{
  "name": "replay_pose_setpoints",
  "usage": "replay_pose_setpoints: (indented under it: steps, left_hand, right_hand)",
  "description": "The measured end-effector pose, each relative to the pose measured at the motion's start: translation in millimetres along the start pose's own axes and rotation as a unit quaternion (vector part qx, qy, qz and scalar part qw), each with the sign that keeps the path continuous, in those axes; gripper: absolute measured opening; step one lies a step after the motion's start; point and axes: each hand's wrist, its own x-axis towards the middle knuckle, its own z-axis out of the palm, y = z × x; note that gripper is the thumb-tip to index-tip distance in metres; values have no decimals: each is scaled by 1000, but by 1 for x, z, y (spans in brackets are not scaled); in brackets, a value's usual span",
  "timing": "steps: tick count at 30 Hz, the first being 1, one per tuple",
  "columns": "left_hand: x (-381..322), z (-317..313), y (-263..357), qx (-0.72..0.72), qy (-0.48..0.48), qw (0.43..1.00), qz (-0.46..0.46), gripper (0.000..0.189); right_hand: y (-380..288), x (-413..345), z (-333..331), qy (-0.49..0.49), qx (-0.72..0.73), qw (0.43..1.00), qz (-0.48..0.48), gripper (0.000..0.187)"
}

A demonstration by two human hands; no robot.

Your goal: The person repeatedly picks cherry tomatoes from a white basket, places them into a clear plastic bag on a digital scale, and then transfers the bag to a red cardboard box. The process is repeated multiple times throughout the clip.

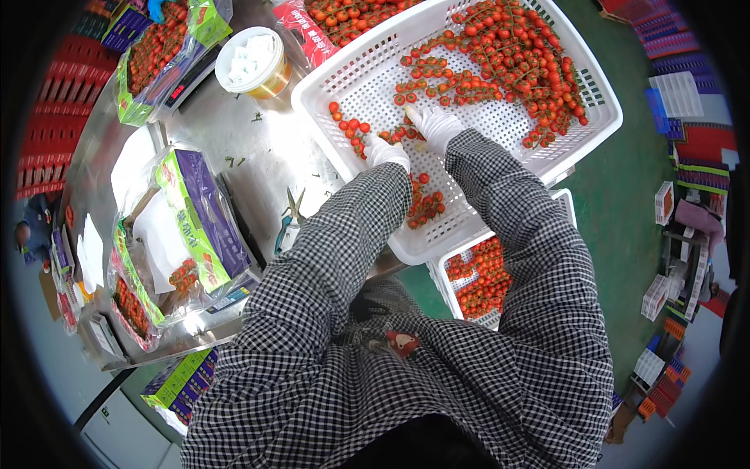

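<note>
A white perforated plastic basket (pixel 498 123) lies before me, with a heap of cherry tomatoes on the vine (pixel 515 58) at its far right. My left hand (pixel 384 151), in a white glove, is in the basket's left part, its fingers at a small truss of cherry tomatoes (pixel 353 130). Just right of it, my gloved right hand (pixel 436 126) has its thumb and forefinger spread beside a short tomato truss (pixel 410 130); whether it grips this is unclear. Nearer me, loose clusters of tomatoes (pixel 426 205) lie on the basket floor, partly behind my left sleeve.
On the steel table (pixel 263 152) stand a white tub with small white packets (pixel 252 61), pruning shears (pixel 290 223), and an open carton in clear plastic (pixel 193 217). A tomato-filled carton (pixel 158 53) rests on a scale. Below the basket's near edge is another tomato basket (pixel 442 275).
</note>
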Motion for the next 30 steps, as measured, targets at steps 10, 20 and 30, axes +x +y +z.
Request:
replay_pose_setpoints:
  steps: [10,20,30]
  left_hand:
    - [-65,-169,-19,-672,-528,517,-55,65]
    - [-99,-281,-70,-695,-588,404,89,76]
    - [-119,-489,-293,-638,-313,657,252,50]
  right_hand:
    - [35,-40,-17,-9,754,657,-14,54]
    - [-89,-118,-90,-42,942,303,-136,68]
    - [-244,-132,-107,-32,905,341,-253,65]
